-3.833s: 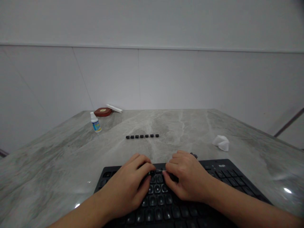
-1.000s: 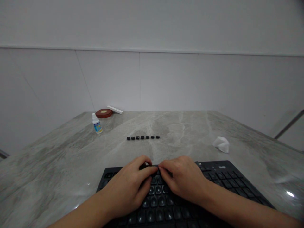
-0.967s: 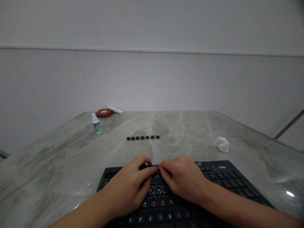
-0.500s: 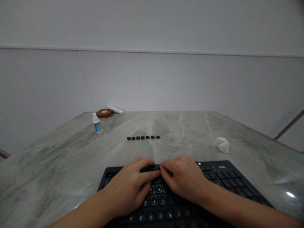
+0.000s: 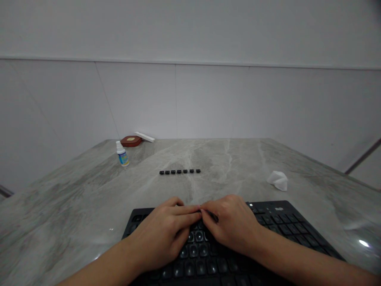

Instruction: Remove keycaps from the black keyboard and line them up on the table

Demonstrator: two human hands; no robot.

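Bottle (image 5: 123, 155) stands upright near the table's (image 5: 238, 167) far left corner. The left hand (image 5: 168, 224) lies outstretched across the keyboard (image 5: 204, 250) at the near edge, seemingly steadying it. Seven black keys (image 5: 179, 172) lie mid-surface, presumably aligned for order. The right hand (image 5: 228, 221) curls inward, apparently touching the left; whether it grips anything cannot be told.

Keyboard (image 5: 199, 250), six o'clock: was black. Tabletop (image 5: 226, 159): was grey, marble-veined. Bottle (image 5: 121, 149), nine o'clock: was white, with blue-yellow label (image 5: 123, 159). Wad (image 5: 278, 181), four o'clock: was white.
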